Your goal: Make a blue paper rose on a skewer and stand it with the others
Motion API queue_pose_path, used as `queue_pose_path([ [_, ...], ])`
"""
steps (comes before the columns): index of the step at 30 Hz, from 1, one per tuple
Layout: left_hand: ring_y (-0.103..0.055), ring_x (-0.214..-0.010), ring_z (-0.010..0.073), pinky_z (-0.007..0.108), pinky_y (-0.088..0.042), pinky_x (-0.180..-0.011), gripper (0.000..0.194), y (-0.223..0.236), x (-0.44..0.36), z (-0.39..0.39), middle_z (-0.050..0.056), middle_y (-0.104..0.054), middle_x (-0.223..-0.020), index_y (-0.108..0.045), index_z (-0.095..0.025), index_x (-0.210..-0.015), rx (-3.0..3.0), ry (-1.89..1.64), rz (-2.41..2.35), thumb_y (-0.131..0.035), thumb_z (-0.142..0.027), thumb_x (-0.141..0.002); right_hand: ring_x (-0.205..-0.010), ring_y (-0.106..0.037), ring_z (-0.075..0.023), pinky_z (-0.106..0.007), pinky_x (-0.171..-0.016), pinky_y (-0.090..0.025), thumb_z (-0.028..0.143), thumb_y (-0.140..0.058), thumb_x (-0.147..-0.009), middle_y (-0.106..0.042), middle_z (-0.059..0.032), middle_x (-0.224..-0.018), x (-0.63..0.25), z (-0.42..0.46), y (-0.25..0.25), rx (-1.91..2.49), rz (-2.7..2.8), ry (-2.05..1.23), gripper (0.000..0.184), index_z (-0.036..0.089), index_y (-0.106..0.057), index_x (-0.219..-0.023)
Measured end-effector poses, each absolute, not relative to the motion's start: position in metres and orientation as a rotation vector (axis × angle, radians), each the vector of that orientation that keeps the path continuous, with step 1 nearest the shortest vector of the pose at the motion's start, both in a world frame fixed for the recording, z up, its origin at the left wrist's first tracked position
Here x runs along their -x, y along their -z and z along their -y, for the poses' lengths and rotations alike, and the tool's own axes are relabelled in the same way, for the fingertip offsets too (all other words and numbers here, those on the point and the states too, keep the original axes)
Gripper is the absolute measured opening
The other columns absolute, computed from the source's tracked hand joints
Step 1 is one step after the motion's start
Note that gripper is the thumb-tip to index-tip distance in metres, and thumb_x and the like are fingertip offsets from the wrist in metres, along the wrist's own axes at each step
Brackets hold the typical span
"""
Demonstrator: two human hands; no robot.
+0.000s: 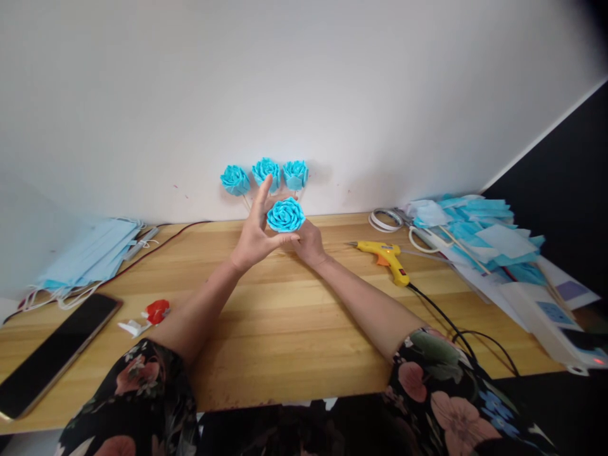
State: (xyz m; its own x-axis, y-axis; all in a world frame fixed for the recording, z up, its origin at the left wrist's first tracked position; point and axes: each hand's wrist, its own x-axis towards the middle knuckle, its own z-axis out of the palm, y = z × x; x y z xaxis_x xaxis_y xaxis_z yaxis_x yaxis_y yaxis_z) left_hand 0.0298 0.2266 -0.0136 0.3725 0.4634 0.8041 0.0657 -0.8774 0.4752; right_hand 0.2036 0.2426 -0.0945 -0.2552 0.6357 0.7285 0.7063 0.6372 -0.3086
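A blue rose-shaped flower [285, 215] made of folded material is held up between both my hands above the wooden table [285, 316]. My left hand [254, 231] touches its left side with thumb under it and fingers stretched upward. My right hand [308, 242] is closed below and behind the flower, gripping it from underneath; what part it grips is hidden. Three finished blue flowers [265, 172] on thin sticks lean against the white wall just behind.
A yellow glue gun [386, 256] with a black cord lies right of my hands. Blue scraps, sticks and scissors [465, 234] are piled at the far right. A stack of blue face masks [90, 253], a phone [52, 351] and a small red item [156, 311] lie left.
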Motion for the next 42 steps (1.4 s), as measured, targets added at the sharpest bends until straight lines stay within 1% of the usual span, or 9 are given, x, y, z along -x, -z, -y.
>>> queue_pose_path([
  [3,-0.064,-0.131,0.0371,0.056,-0.057,-0.105,0.121,0.0131,-0.0311,-0.2256,0.016,-0.062,-0.140,-0.005,-0.036,-0.167,-2.268,-1.502,-0.432,-0.080,-0.067,-0.077,-0.089,-0.069,-0.0247,-0.033,-0.076,-0.054,0.056,-0.038,-0.107,-0.076,-0.0091,-0.088,-0.2029,-0.2442,0.0958,1.027,1.953,0.109,0.053,0.022,-0.076,-0.092],
  [6,-0.067,-0.126,0.0365,0.056,-0.058,-0.103,0.119,0.0116,-0.0322,-0.2243,0.015,-0.066,-0.135,-0.006,-0.035,-0.167,-2.259,-1.497,-0.409,-0.078,-0.068,-0.078,-0.089,-0.069,-0.0252,-0.034,-0.076,-0.054,0.056,-0.035,-0.107,-0.076,-0.0095,-0.088,-0.2024,-0.2451,0.0966,1.009,1.946,0.110,0.056,0.022,-0.076,-0.091],
  [11,-0.067,-0.127,0.0367,0.056,-0.058,-0.103,0.117,0.0120,-0.0320,-0.2241,0.016,-0.066,-0.137,-0.005,-0.037,-0.166,-2.245,-1.462,-0.385,-0.078,-0.066,-0.079,-0.088,-0.069,-0.0254,-0.034,-0.075,-0.054,0.056,-0.037,-0.107,-0.075,-0.0097,-0.086,-0.2030,-0.2452,0.0973,1.012,1.943,0.106,0.055,0.021,-0.076,-0.090],
  [17,-0.060,-0.135,0.0388,0.059,-0.052,-0.109,0.126,0.0140,-0.0320,-0.2292,0.018,-0.057,-0.146,-0.005,-0.037,-0.166,-2.256,-1.507,-0.375,-0.082,-0.069,-0.072,-0.091,-0.069,-0.0250,-0.035,-0.080,-0.055,0.051,-0.043,-0.107,-0.075,-0.0099,-0.089,-0.2036,-0.2448,0.0969,1.035,1.948,0.092,0.047,0.021,-0.075,-0.090],
  [22,-0.062,-0.130,0.0341,0.051,-0.053,-0.108,0.126,0.0132,-0.0314,-0.2303,0.018,-0.055,-0.148,-0.007,-0.035,-0.166,-2.256,-1.551,-0.362,-0.083,-0.070,-0.072,-0.100,-0.069,-0.0253,-0.035,-0.087,-0.055,0.048,-0.044,-0.107,-0.076,-0.0089,-0.092,-0.2043,-0.2431,0.0935,0.995,1.964,0.055,0.043,0.023,-0.076,-0.093],
  [25,-0.064,-0.127,0.0335,0.050,-0.054,-0.106,0.127,0.0131,-0.0311,-0.2294,0.018,-0.057,-0.145,-0.009,-0.035,-0.166,-2.247,-1.558,-0.381,-0.084,-0.069,-0.070,-0.102,-0.069,-0.0255,-0.036,-0.088,-0.055,0.047,-0.046,-0.107,-0.076,-0.0085,-0.094,-0.2041,-0.2416,0.0917,1.001,1.967,0.043,0.040,0.024,-0.077,-0.097],
  [33,-0.066,-0.126,0.0334,0.052,-0.055,-0.106,0.124,0.0115,-0.0318,-0.2256,0.016,-0.065,-0.136,-0.008,-0.032,-0.167,-2.258,-1.521,-0.396,-0.084,-0.063,-0.074,-0.097,-0.071,-0.0252,-0.035,-0.086,-0.055,0.051,-0.043,-0.107,-0.076,-0.0103,-0.098,-0.2041,-0.2415,0.0925,1.027,1.970,0.074,0.046,0.022,-0.076,-0.095],
  [37,-0.068,-0.124,0.0316,0.049,-0.055,-0.106,0.119,0.0122,-0.0315,-0.2234,0.015,-0.069,-0.130,-0.012,-0.031,-0.167,-2.235,-1.507,-0.442,-0.083,-0.061,-0.077,-0.096,-0.071,-0.0262,-0.035,-0.084,-0.055,0.053,-0.043,-0.106,-0.076,-0.0111,-0.097,-0.2045,-0.2445,0.0955,1.040,1.981,0.086,0.048,0.021,-0.076,-0.094],
  [42,-0.068,-0.123,0.0320,0.050,-0.053,-0.109,0.117,0.0159,-0.0310,-0.2237,0.015,-0.069,-0.129,-0.016,-0.029,-0.166,-2.214,-1.485,-0.485,-0.084,-0.061,-0.077,-0.099,-0.070,-0.0273,-0.036,-0.083,-0.056,0.052,-0.046,-0.105,-0.077,-0.0113,-0.102,-0.2051,-0.2465,0.0981,1.055,1.944,0.050,0.043,0.021,-0.076,-0.102],
])
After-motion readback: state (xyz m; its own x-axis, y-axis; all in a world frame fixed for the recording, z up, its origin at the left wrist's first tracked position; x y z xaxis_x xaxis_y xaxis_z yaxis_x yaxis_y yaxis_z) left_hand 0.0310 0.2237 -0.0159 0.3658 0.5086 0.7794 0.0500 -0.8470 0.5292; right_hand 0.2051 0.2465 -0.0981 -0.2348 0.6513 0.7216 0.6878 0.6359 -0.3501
